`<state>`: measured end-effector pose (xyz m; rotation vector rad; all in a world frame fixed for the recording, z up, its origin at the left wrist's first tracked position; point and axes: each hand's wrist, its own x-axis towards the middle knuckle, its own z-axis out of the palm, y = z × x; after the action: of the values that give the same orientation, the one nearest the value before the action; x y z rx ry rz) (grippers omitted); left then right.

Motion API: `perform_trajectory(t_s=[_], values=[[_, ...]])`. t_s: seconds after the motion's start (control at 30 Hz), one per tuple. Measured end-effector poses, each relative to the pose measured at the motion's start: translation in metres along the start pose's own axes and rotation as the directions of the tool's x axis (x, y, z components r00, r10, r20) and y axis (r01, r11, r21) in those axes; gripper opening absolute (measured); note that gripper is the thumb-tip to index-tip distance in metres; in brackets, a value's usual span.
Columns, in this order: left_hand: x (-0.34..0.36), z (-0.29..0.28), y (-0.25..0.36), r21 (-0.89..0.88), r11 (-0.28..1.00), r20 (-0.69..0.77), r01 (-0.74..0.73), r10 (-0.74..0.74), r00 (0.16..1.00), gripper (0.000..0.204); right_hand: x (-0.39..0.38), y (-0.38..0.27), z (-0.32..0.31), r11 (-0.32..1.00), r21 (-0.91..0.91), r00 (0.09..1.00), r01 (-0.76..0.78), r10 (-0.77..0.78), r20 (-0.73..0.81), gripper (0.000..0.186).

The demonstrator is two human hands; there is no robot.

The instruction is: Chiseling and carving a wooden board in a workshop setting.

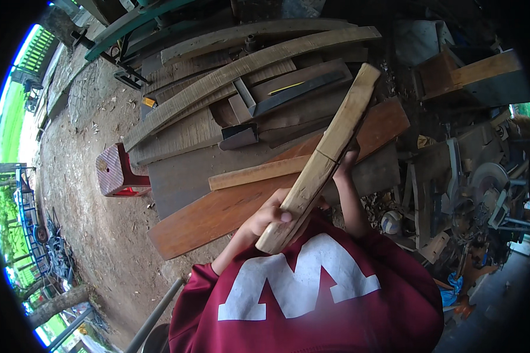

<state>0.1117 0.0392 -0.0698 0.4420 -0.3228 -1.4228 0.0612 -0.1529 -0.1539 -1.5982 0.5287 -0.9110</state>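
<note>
A thick, rough length of pale timber [319, 160] is held up aslant in front of my chest, with a dark line drawn across its face about halfway along. Near its lower end, my left hand [271, 213] is closed around it, thumb on the upper face. My right hand [347, 159] grips the far edge around the middle; most of its fingers are hidden behind the wood. Below lie a long reddish-brown board [188, 230] and a shorter light wooden strip [253, 173] resting on it.
Curved wooden pieces [265, 60] are stacked across the workbench [176, 188]. A try square [294, 94] and a yellow pencil [285, 88] lie among them. A red-and-white plastic stool [115, 170] stands at the left. A machine with a round blade [490, 179] stands at the right.
</note>
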Motion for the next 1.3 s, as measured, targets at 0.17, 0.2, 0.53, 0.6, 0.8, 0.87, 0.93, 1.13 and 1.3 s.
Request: perform_trajectory(t_s=[0.17, 0.2, 0.53, 0.6, 0.8, 0.87, 0.93, 1.13, 1.3], values=[[0.001, 0.022, 0.015, -0.165, 0.982, 0.242, 0.090, -0.048, 0.969, 0.075, -0.011, 0.075, -0.030, 0.940, 0.280, 0.955, -0.195, 0.247, -0.164, 0.032], [-0.005, 0.014, 0.018, -0.170, 0.978, 0.165, 0.124, -0.096, 0.982, 0.079, -0.009, 0.014, 0.001, 0.743, 0.517, 0.877, -0.426, 0.480, 0.033, 0.027], [-0.004, 0.041, 0.035, -0.363, 0.931, 0.064, 0.043, -0.021, 0.998, 0.086, 0.002, 0.016, 0.003, 0.959, -0.249, 0.990, -0.133, 0.142, 0.022, 0.019], [-0.006, 0.039, 0.042, -0.405, 0.914, 0.093, 0.015, 0.025, 0.995, 0.086, 0.000, 0.018, 0.002, 0.959, -0.270, 0.996, -0.084, 0.089, 0.009, 0.018], [0.009, 0.004, 0.014, -0.096, 0.968, -0.075, 0.231, -0.239, 0.968, 0.057, 0.005, 0.025, 0.001, 0.967, -0.195, 0.984, -0.165, 0.173, 0.028, 0.019], [0.007, -0.011, 0.011, -0.182, 0.945, 0.189, 0.271, -0.237, 0.953, 0.053, 0.006, 0.026, 0.003, 0.975, -0.108, 0.980, -0.195, 0.198, 0.019, 0.020], [0.003, -0.002, 0.015, -0.200, 0.941, 0.246, 0.274, -0.222, 0.943, 0.050, 0.005, 0.025, 0.001, 0.960, -0.041, 0.961, -0.277, 0.277, 0.008, 0.023], [-0.022, 0.003, 0.023, -0.329, 0.903, 0.196, 0.275, -0.219, 0.956, 0.070, -0.004, -0.011, 0.006, 0.964, -0.257, 0.981, -0.060, 0.105, 0.165, 0.023], [0.001, 0.010, 0.021, 0.286, 0.894, -0.115, 0.344, -0.324, 0.939, 0.074, -0.012, -0.007, 0.009, 0.994, -0.102, 0.991, -0.037, 0.049, 0.124, 0.017]])
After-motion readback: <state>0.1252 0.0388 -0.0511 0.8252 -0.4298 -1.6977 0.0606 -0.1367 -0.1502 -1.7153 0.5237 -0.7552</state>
